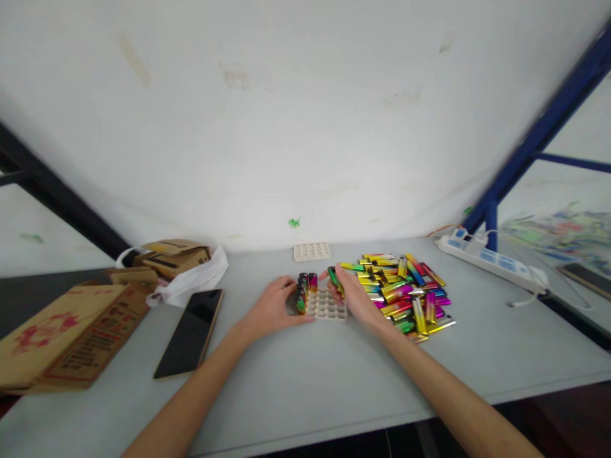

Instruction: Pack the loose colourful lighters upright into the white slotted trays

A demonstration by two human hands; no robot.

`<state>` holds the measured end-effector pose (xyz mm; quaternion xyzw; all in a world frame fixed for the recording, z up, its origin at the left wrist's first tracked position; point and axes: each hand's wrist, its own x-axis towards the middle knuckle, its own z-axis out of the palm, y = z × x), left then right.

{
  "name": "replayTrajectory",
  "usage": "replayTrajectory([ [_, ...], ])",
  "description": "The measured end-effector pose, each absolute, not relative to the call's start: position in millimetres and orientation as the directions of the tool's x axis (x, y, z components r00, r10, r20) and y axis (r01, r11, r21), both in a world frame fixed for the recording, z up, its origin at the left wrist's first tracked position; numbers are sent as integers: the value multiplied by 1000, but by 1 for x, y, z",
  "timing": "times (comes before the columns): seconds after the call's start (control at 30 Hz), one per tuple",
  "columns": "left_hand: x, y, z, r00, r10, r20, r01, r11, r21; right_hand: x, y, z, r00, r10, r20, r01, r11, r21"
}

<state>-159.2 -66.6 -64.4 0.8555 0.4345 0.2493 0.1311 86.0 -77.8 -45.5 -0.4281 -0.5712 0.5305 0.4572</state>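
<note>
A cream tray with rows of small pockets (329, 310) lies on the table in front of me. Several shiny lighters (300, 294) stand upright along its left side, and a magenta one (312, 282) stands in the back row. My left hand (274, 305) grips the tray's left end, its thumb along the front edge and its fingers behind the standing lighters. Over the tray's right back corner, my right hand (351, 292) is closed on a green lighter with a dark top (333, 278). Right of that hand spreads a loose pile of metallic, many-coloured lighters (403, 292).
A second pocketed tray (312, 252) lies near the wall. To the left are a phone (191, 332), a white plastic bag (195, 280) and cardboard boxes (71, 331). A white power strip (491, 259) with cables runs along the right, beside a blue metal frame (534, 133).
</note>
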Motion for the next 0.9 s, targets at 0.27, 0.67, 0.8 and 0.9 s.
replayTrajectory([
  [0.27,-158,-68,-62,493,815,304,670,-579,464,97,-75,-43,-252,820,514,507,564,-651],
  [0.67,-157,-68,-62,495,815,300,680,-579,451,89,-74,-51,-349,854,385,597,520,-611],
  [0.8,-156,-68,-60,496,817,296,685,-577,445,86,-75,-51,-365,847,386,629,530,-569],
  [0.9,-157,-67,-61,492,819,297,681,-574,454,84,-74,-49,-363,850,381,643,524,-559],
])
